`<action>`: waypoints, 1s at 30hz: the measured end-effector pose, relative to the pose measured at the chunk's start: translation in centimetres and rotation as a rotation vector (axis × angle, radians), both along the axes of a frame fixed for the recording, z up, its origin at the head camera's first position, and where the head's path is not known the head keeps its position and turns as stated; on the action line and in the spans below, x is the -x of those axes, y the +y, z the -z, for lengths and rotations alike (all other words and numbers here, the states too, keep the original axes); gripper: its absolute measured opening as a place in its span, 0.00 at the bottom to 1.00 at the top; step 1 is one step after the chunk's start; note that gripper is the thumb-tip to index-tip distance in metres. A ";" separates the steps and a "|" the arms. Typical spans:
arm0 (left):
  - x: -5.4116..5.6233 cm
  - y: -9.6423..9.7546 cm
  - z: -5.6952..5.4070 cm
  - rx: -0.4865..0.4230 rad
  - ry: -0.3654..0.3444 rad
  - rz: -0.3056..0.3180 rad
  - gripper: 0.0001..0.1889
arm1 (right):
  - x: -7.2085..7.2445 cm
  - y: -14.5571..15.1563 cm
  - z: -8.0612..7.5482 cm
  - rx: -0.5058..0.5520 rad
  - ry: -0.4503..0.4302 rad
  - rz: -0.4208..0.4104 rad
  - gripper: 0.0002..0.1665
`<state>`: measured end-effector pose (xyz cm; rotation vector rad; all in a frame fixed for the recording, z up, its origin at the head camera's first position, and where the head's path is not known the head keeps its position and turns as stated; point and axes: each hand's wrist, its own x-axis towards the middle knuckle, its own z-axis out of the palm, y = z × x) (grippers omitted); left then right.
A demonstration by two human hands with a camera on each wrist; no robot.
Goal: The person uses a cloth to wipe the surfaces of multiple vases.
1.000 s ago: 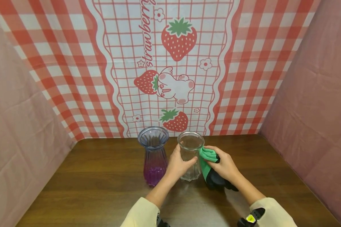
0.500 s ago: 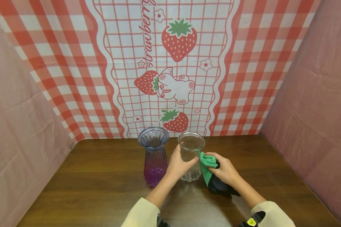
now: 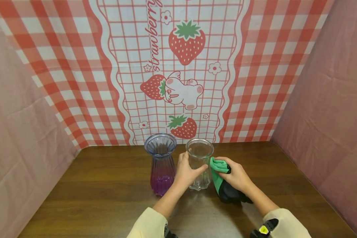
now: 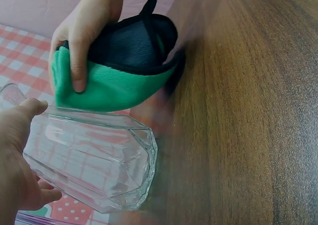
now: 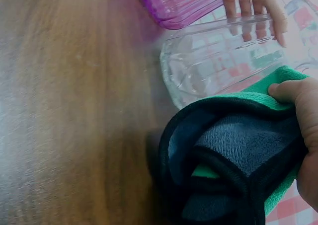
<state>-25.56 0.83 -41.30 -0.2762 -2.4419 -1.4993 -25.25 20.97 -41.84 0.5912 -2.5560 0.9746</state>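
Note:
A clear glass vase (image 3: 201,182) stands upright on the table, its wide rim facing up. My left hand (image 3: 185,172) grips it from the left, thumb across the near side; more fingers show through the glass in the right wrist view. On the other side, my right hand (image 3: 237,177) pinches a folded green and dark grey cloth (image 3: 216,181) with black edging. In the left wrist view the green side of the cloth (image 4: 112,88) lies along the vase wall (image 4: 89,158), touching or nearly so. The cloth's dark end hangs below the right hand.
Left of the clear vase stands a taller ribbed vase (image 3: 161,167), bluish at the rim and purple at the base, close by the left forearm. A strawberry-print checked cloth (image 3: 185,82) hangs behind the brown wooden table (image 3: 107,198). Pink drapes (image 3: 324,115) flank both sides.
The right hand with the cloth has dropped a little along the vase's right side, then risen slightly. The left hand and both vases stay nearly where they were.

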 end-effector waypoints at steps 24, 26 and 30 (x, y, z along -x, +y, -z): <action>-0.2 -0.1 -0.2 0.007 0.025 -0.009 0.37 | 0.2 -0.1 0.1 0.010 -0.027 -0.001 0.27; -0.2 -0.1 -0.2 0.005 0.022 -0.007 0.36 | 0.3 0.0 0.5 -0.012 -0.037 0.000 0.27; -0.2 -0.2 -0.2 0.001 0.022 -0.003 0.36 | 0.4 0.1 0.8 -0.032 -0.052 -0.002 0.27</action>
